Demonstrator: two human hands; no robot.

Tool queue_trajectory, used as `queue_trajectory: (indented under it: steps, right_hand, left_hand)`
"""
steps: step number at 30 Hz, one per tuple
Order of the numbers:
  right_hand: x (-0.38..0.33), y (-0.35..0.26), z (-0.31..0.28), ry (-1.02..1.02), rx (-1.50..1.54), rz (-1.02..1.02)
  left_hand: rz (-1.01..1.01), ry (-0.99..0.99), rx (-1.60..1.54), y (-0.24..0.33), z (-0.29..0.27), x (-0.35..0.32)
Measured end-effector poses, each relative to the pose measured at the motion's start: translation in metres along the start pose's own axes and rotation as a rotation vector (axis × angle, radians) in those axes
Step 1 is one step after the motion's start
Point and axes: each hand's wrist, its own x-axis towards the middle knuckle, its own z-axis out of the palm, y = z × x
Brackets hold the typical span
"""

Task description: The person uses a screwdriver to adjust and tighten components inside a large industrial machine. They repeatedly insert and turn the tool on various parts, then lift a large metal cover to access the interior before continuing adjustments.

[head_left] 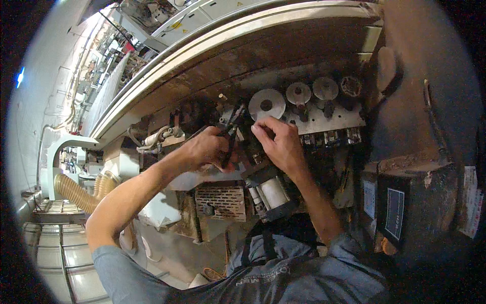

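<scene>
My left hand [210,148] is wrapped round the dark handles of a pair of pliers [234,125], whose jaws point up and away over the machine. Just to its right, my right hand [281,142] is closed, thumb against the fingers; whatever it may pinch is too small to make out. Beyond the right hand's fingertips stands a large pale metal disc [267,105] with a dark centre hole. The metal parts under the pliers are dark and partly hidden by my hands.
Smaller round wheels [325,89] line up right of the disc, above a drilled metal plate [331,121]. Nearer me are a silver motor [273,192] and a slotted panel [221,201]. A dark control box [412,202] stands at right, a ribbed tan hose [76,194] at left.
</scene>
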Motion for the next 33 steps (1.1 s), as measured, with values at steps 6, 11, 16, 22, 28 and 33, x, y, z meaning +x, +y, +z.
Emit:
queue_trajectory:
  steps: [6,11,16,22,28,33]
  right_hand:
    - [0.047,0.029,0.010,-0.108,-0.170,-0.025]
    - [0.090,0.042,0.019,-0.501,-0.381,0.036]
    - [0.118,0.043,-0.001,-0.841,0.012,0.463]
    - [0.114,0.028,0.009,-0.748,-0.383,0.242]
    - [0.070,0.027,-0.003,-0.198,-0.370,-0.076]
    - [0.030,-0.036,-0.005,-0.020,-0.294,-0.208]
  left_hand:
    - [-0.234,-0.052,-0.204,-0.003,-0.013,-0.034]
    - [0.116,0.001,-0.424,-0.046,0.030,-0.075]
    - [0.352,0.009,-1.132,-0.081,0.103,-0.097]
    - [0.402,-0.064,-1.310,-0.118,0.120,-0.109]
    - [0.291,-0.129,-0.737,-0.084,0.040,-0.107]
    - [0.147,-0.015,-0.195,-0.033,-0.016,-0.075]
